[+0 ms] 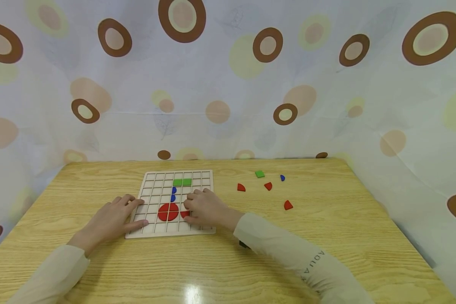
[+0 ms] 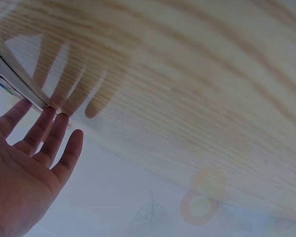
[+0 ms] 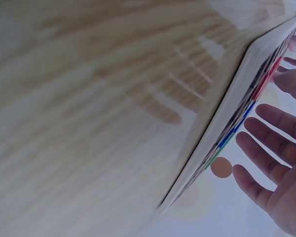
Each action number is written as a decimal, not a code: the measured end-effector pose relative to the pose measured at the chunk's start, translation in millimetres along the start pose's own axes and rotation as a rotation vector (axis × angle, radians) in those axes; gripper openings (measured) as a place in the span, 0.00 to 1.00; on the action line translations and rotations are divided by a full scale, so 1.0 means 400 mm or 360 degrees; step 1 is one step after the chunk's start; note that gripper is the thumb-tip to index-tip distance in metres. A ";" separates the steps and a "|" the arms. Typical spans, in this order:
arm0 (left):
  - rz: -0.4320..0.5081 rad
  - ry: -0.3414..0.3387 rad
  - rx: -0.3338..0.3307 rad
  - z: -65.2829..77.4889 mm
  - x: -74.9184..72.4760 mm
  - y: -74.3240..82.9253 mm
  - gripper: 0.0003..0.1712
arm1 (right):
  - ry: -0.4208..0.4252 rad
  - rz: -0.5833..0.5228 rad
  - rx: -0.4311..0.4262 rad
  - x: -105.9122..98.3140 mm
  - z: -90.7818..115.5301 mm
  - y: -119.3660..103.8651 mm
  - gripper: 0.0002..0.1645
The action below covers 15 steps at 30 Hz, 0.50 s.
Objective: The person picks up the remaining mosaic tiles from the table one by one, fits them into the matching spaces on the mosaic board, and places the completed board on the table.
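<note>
A pale wooden grid board (image 1: pixel 156 230) lies on the table between both hands. My left hand (image 1: pixel 108 217) rests at its left side, thumb over the lower left squares and fingertips at the edge; in the left wrist view the left hand (image 2: pixel 27 173) has its fingers extended. With thumb and forefinger my right hand (image 1: pixel 205 209) pinches a red quarter-circle piece (image 1: pixel 184 214) on the board, partly hidden by the fingers. Left of it, red quarter pieces form a circle (image 1: pixel 168 212). Above sit two blue half-circles (image 1: pixel 173 194) and two green squares (image 1: pixel 182 182).
Right of the board lie a green square (image 1: pixel 260 174), a blue half-circle (image 1: pixel 283 178) and three red quarter pieces, one of them a red piece (image 1: pixel 288 205) nearer the front. A patterned curtain (image 1: pixel 220 139) stands behind the wooden table (image 1: pixel 228 274).
</note>
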<state>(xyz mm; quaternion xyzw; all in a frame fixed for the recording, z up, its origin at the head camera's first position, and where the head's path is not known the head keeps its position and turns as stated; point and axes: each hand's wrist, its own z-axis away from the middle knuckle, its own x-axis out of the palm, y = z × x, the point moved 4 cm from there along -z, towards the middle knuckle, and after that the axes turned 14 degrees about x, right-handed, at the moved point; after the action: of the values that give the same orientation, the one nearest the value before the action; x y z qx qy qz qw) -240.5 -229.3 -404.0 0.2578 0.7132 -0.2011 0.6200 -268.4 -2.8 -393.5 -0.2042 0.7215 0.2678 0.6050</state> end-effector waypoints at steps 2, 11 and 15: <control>0.0003 0.0000 0.0000 0.000 -0.002 0.000 0.40 | 0.0024 -0.0008 0.0000 -0.003 0.001 0.006 0.17; 0.0005 -0.0005 0.0002 0.001 -0.003 0.001 0.40 | 0.0034 -0.0065 0.0047 -0.011 0.007 0.048 0.17; 0.0006 -0.0009 -0.0002 0.001 -0.003 0.001 0.40 | 0.0023 -0.0129 0.0104 -0.013 0.015 0.072 0.16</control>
<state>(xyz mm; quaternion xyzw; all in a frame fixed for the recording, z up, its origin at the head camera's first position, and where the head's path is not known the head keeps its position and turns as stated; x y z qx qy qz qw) -239.9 -229.5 -402.7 0.2582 0.7111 -0.2004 0.6225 -280.8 23.0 -385.2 -0.2154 0.7254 0.2181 0.6163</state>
